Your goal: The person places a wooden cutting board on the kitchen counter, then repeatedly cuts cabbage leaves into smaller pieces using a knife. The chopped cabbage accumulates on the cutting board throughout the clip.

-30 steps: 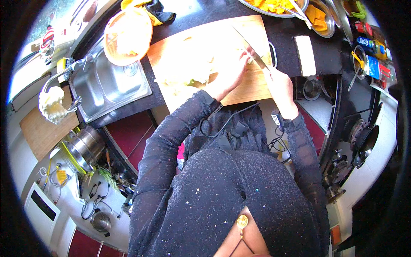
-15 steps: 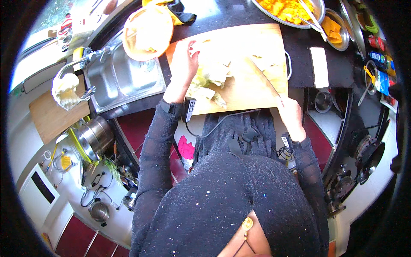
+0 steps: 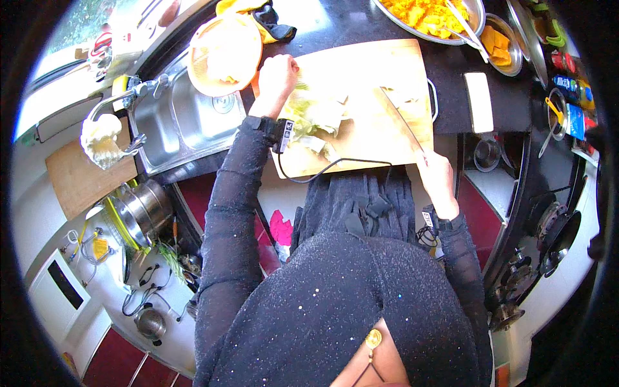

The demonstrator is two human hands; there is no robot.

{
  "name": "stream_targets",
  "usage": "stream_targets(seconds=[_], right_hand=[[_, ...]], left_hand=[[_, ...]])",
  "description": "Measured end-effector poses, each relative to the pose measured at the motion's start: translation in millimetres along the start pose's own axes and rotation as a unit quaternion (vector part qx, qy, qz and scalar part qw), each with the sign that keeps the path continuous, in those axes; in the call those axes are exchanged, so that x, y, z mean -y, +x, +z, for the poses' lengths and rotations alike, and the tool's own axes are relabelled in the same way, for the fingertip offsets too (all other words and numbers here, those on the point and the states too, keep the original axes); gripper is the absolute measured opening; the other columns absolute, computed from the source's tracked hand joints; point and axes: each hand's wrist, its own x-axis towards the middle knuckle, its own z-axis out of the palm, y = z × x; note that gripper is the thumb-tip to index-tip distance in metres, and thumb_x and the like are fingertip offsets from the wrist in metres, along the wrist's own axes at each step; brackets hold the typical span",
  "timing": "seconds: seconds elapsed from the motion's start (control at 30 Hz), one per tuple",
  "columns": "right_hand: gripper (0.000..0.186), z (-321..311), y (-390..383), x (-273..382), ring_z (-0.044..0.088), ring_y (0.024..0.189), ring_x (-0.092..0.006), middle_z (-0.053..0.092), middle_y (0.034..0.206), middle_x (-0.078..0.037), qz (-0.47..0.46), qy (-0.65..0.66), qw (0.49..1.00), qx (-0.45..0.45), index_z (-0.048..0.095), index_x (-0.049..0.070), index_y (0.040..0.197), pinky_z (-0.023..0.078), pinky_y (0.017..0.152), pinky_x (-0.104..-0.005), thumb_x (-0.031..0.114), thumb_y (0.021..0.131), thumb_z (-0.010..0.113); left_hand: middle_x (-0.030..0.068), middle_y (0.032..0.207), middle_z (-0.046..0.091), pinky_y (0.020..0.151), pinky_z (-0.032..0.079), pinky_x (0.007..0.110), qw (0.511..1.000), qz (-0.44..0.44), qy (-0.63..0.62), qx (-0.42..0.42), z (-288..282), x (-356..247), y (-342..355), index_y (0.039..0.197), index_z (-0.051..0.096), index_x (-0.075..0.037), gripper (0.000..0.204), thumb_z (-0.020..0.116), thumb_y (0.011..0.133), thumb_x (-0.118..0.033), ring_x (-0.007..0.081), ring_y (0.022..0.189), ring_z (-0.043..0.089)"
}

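Steel shows on the long, thin-bladed knife (image 3: 401,122), which the right hand (image 3: 437,179) grips by its handle. The blade looks best kept low, with its tip turned away from the other hand. The left hand (image 3: 278,82) has curled fingers, but I cannot tell if they hold anything. It is just beside a round, orange plastic colander (image 3: 198,55). Pale green and white leaf pieces (image 3: 316,119) lie in a loose pile on the left part of the light brown wooden board (image 3: 367,138), apart from the blade. Small bunches should spill less, and tucked fingertips should be safer near the edge. Farther left is a shiny silver sink (image 3: 158,122); a big, round metal bowl (image 3: 406,29) of orange food sits past the board's far right corner.
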Motion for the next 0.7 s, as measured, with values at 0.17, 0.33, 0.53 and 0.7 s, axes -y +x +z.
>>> stream_targets(seconds=[0.17,0.33,0.53,0.7], right_hand=[[0.022,6.1,-3.3,-4.3,0.064,0.071,-0.0396,0.064,0.076,-0.021,0.001,0.031,0.999,-0.027,0.066,0.004,0.094,0.049,0.061,-0.0447,0.024,0.093,0.058],[0.024,0.5,-0.1,-4.4,0.062,0.066,-0.0395,0.061,0.071,-0.021,-0.002,0.056,0.998,-0.032,0.063,0.002,0.089,0.046,0.057,-0.0433,0.025,0.095,0.058],[0.029,-1.5,7.4,-6.2,0.058,0.058,-0.0370,0.057,0.066,-0.022,-0.016,0.065,0.995,-0.070,0.060,-0.001,0.085,0.042,0.053,-0.0426,0.026,0.095,0.058],[0.027,-7.2,4.2,-8.3,0.059,0.059,-0.0267,0.060,0.068,-0.020,0.013,0.072,0.996,-0.050,0.064,-0.002,0.097,0.045,0.056,-0.0388,0.024,0.095,0.059]], left_hand=[[0.0152,0.080,0.067,0.072,0.051,0.041,0.990,0.005,-0.091,-0.111,-40.7,-18.9,-24.8,0.084,0.067,-0.003,0.007,0.069,0.080,-0.008,0.0331,0.075,0.065],[0.0115,0.088,0.067,0.073,0.051,0.036,0.965,0.077,-0.164,-0.191,-72.5,-61.0,-54.1,0.088,0.064,-0.003,0.010,0.069,0.080,-0.003,0.0281,0.082,0.065],[0.0133,0.099,0.068,0.080,0.051,0.039,0.968,0.126,-0.201,-0.086,-24.0,-142.0,-76.8,0.096,0.066,-0.008,0.014,0.061,0.083,-0.005,0.0293,0.091,0.065],[0.0169,0.110,0.066,0.088,0.049,0.042,0.977,0.206,-0.052,-0.006,38.0,-164.6,-85.8,0.111,0.064,-0.007,0.025,0.059,0.086,-0.007,0.0329,0.102,0.062]])
